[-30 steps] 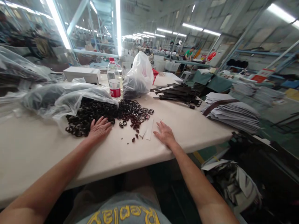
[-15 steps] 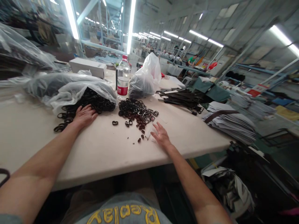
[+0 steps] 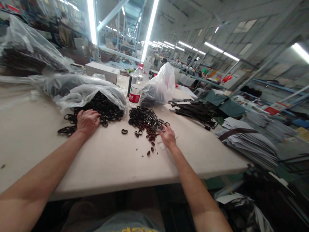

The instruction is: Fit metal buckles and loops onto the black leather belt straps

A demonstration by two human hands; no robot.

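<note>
My left hand (image 3: 88,123) rests arched on the near edge of a heap of black strap loops (image 3: 103,108), which spills from a clear plastic bag (image 3: 72,88). Its fingers are spread over the loops, with the tips partly hidden among them. At the right side of a pile of metal buckles (image 3: 151,117), my right hand (image 3: 168,136) has its fingers apart, fingertips at the buckles. Small brown loops (image 3: 151,134) lie just left of this hand. Scraps of white paper (image 3: 161,144) are beneath it. A few single black loops (image 3: 124,131) lie between the two heaps.
Behind the heaps stand a plastic bottle (image 3: 135,87), a tied plastic bag (image 3: 159,88) and a white box (image 3: 102,71). Black straps (image 3: 193,109) lie at the back right. A stack of grey sheets (image 3: 248,141) sits by the right edge of the table (image 3: 108,164).
My right hand has moved forward to the edge of the buckle pile. My left hand has arched more over the black loops. The view has shifted slightly left.
</note>
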